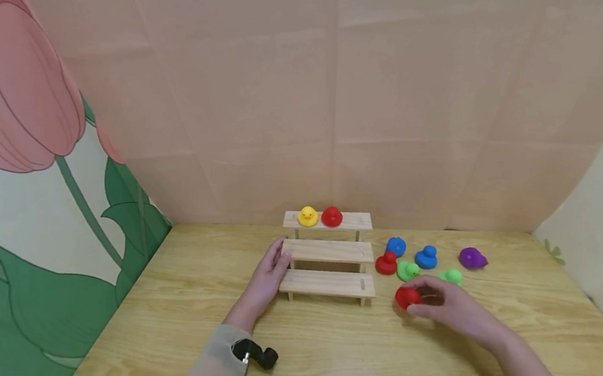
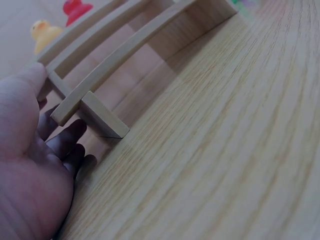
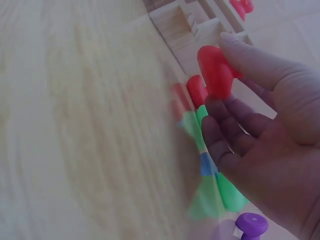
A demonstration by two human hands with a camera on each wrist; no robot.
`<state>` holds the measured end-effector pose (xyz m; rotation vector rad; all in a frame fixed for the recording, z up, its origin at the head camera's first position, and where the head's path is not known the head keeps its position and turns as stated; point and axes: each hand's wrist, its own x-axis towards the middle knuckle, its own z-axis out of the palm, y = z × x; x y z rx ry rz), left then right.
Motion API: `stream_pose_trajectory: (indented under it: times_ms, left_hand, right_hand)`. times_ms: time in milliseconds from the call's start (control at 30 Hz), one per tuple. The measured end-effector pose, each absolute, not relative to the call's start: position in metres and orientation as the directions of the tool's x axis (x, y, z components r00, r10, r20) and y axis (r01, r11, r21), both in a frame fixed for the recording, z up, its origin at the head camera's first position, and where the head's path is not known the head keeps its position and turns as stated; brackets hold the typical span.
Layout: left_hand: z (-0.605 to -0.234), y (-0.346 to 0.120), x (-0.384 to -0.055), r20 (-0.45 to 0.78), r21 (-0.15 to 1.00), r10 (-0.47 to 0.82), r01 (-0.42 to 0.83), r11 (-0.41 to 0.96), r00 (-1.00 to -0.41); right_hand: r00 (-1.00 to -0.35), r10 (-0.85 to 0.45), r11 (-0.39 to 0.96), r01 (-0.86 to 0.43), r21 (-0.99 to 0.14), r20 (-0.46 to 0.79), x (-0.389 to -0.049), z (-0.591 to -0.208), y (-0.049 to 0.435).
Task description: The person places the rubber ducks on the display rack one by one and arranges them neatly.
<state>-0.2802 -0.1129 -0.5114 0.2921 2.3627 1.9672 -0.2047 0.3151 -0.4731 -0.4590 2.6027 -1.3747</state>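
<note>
A small three-step wooden stand [image 1: 330, 251] is on the table. At its left end my left hand [image 1: 268, 273] holds on, thumb by the middle step and the other fingers curled at the side, as the left wrist view shows. A yellow rubber duck [image 1: 307, 216] and a red rubber duck [image 1: 332, 217] sit side by side on the top step. To the right of the stand, my right hand [image 1: 451, 305] pinches another red rubber duck [image 3: 216, 71] between thumb and fingertips. In the right wrist view this duck is raised above the tabletop.
Right of the stand are a red duck [image 1: 386, 262], blue ducks [image 1: 426, 257], green ducks [image 1: 408, 271] and a purple duck [image 1: 473, 258] lying on its side. A pink-beige cloth [image 1: 267, 98] hangs behind the wooden table [image 1: 317, 349]. A tulip-patterned panel [image 1: 31, 86] borders the left side.
</note>
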Motion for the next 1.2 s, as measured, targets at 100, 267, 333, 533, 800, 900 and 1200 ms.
stream_pose_trajectory:
  times_ms: [100,267,333,533,800,900,1200]
  left_hand:
    - [-0.512,-0.113,-0.280,0.084,0.979,0.179,0.114,0.167,-0.980]
    - [-0.512,-0.113,-0.281,0.092,0.978,0.184,0.123,0.169,-0.979]
    - [-0.512,-0.113,-0.281,0.096,0.977,0.191,0.129,0.167,-0.977]
    - [-0.512,-0.113,-0.281,0.106,0.978,0.198,0.139,0.157,-0.974]
    - [-0.511,-0.113,-0.280,0.100,0.979,0.199,0.132,0.155,-0.975]
    - [-0.512,-0.114,-0.280,0.101,0.978,0.204,0.135,0.157,-0.974]
    - [-0.512,-0.114,-0.281,0.115,0.978,0.212,0.147,0.147,-0.971]
  right_hand:
    - [-0.945,-0.327,0.500,-0.178,-0.847,0.006,-0.205,-0.469,0.316]
    - [-0.953,-0.300,0.469,-0.191,-0.862,0.048,-0.207,-0.458,0.315]
    - [-0.953,-0.295,0.461,-0.206,-0.863,0.070,-0.208,-0.451,0.312]
    - [-0.952,-0.287,0.481,-0.242,-0.842,0.110,-0.212,-0.427,0.298]
    - [-0.972,-0.189,0.512,-0.221,-0.830,0.142,-0.223,-0.404,0.275]
    - [-0.974,-0.167,0.520,-0.221,-0.825,0.156,-0.228,-0.399,0.266]
    - [-0.970,-0.152,0.527,-0.242,-0.815,0.189,-0.244,-0.387,0.250]
